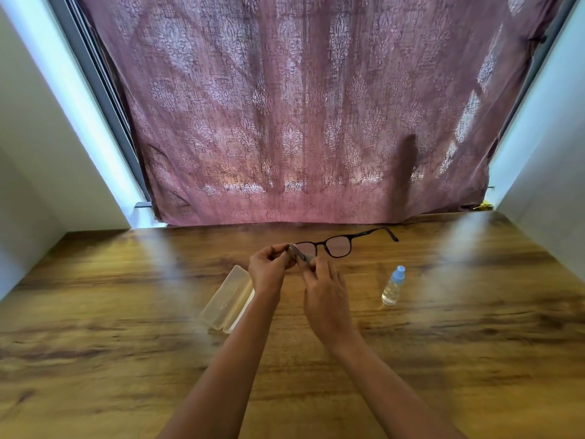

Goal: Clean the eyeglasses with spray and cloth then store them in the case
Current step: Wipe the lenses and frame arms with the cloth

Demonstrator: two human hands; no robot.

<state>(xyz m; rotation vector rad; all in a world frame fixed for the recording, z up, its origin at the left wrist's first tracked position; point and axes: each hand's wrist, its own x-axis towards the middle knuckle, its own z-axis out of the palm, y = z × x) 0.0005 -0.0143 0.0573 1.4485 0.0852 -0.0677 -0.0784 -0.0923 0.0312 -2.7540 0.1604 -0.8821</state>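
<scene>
While both hands grip the glasses (329,245) above the desk's (474,312) far middle — left hand (269,270) pinching the frame, right hand (326,293) wiping with a small cloth (306,257) — rub lightly, supporting the lens.

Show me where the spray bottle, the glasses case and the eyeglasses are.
spray bottle (392,288): head view, on its clear body.
glasses case (226,299): head view, on the translucent lid.
eyeglasses (340,247): head view, on the lens away from the hands.

Both forearms extended, left hand (269,269) and right hand (326,291) pinched together.
</scene>
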